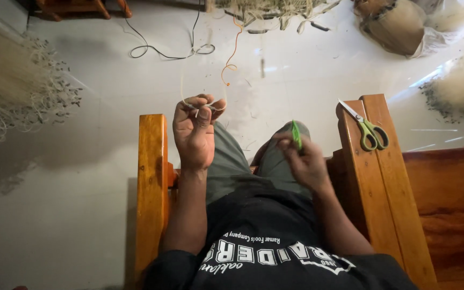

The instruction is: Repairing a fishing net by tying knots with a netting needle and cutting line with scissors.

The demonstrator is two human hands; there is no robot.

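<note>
You're sitting in a home craft workspace: wooden armchair (151,177), pale tiled floor (98,177) strewn with fibre bundles (12,91), scissors (369,129) on the armrest.

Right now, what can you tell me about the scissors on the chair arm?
The scissors have green loop handles and pale metal blades. They lie flat and closed on the wooden armrest at the person's right, blades pointing away toward the floor, handles nearer the edge. No hand touches them; the right hand is apart from them.

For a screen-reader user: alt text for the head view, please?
Seated on a wooden chair, a person pinches a thin pale strand in the raised left hand and holds a small green tool in the right hand. Green scissors lie on the armrest.
</note>
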